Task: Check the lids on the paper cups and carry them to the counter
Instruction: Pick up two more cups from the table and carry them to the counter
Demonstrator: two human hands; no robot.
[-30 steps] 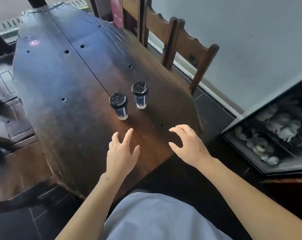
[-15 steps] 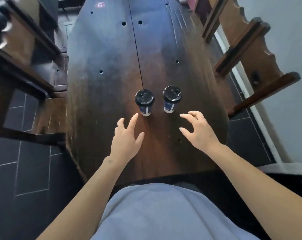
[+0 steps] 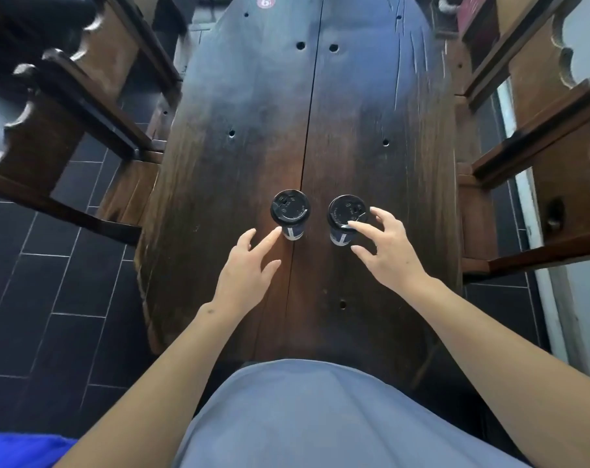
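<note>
Two dark blue paper cups with black lids stand upright side by side on a long dark wooden table (image 3: 371, 136). My left hand (image 3: 244, 271) reaches toward the left cup (image 3: 290, 211) with its fingers spread; the index fingertip lies at the cup's lower side and I cannot tell if it touches. My right hand (image 3: 385, 244) hovers at the right cup (image 3: 346, 214), fingers spread and slightly bent, the fingertips at the lid's near and right rim. Neither hand holds a cup.
Heavy wooden chairs stand along the table's left side (image 3: 67, 106) and right side (image 3: 540, 136). Dark tiled floor (image 3: 50, 265) lies to the left. A round red sticker (image 3: 264, 1) marks the table's far end. Small holes dot the tabletop.
The view has swung to face straight down the table. Both hands have moved forward to the cups; the right fingertips now reach the right cup's lid.
</note>
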